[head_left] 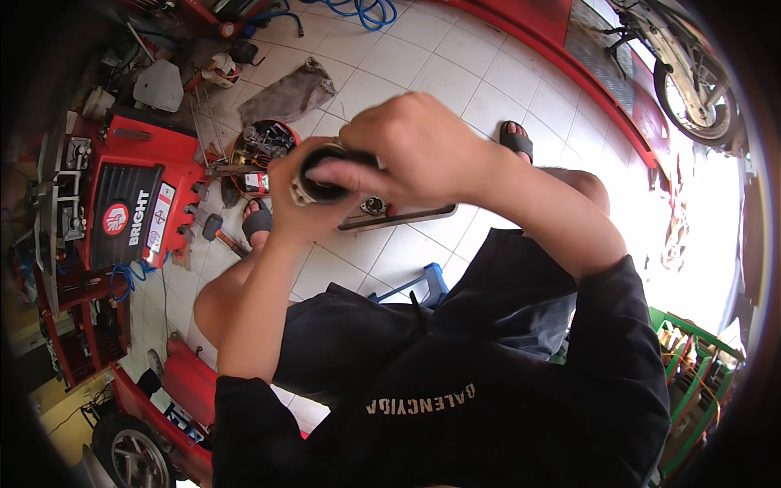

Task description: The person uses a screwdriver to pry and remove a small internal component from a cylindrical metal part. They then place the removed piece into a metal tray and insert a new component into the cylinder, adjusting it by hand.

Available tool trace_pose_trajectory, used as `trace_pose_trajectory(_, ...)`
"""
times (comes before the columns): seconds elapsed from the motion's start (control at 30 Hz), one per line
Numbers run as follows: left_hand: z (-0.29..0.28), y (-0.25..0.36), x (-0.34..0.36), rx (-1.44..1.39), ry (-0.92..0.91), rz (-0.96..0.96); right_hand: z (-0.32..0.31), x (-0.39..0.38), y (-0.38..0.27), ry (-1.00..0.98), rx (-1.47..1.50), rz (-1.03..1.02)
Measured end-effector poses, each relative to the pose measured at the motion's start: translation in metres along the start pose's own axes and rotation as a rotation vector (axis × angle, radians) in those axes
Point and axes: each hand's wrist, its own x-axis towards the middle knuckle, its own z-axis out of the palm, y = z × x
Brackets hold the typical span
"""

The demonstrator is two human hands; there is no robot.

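Observation:
My left hand (294, 191) is wrapped round a round hollow part (329, 193), held up in front of me, with a dark bore and a pale metallic, lumpy outer side. My right hand (407, 150) is on its other side, fingers curled and slightly blurred, the thumb reaching into the bore. Both hands cover much of the part, so its exact kind cannot be made out. Below them on the floor lies a shallow tray (427, 215), partly hidden by my hands, with a small round metal part (374, 205) in it.
A red bowl (237, 154) of metal parts, a grey rag (291, 93) and a hammer (215, 229) lie on the tiled floor. At left stands a red machine (134, 195). A blue plastic frame (435, 285) is between my legs; a motorcycle (695, 89) stands far right.

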Motion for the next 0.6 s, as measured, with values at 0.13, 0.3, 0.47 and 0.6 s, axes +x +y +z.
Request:
trace_pose_trajectory(0.13,-0.013,-0.008,0.004,-0.374,0.193,-0.207,-0.016,0.001,0.047,0.051,0.026,0.332)
trace_pose_trajectory(0.3,-0.061,-0.009,0.011,-0.949,0.508,-0.629,0.092,-0.052,0.178,-0.201,0.040,0.857)
trace_pose_trajectory(0.47,-0.096,-0.025,0.011,-1.125,0.688,-0.749,0.237,-0.192,0.220,-0.917,-0.182,0.809)
trace_pose_trajectory(0.6,-0.098,-0.021,0.013,-1.092,0.753,-0.774,0.326,-0.214,0.181,-0.681,-0.143,0.994)
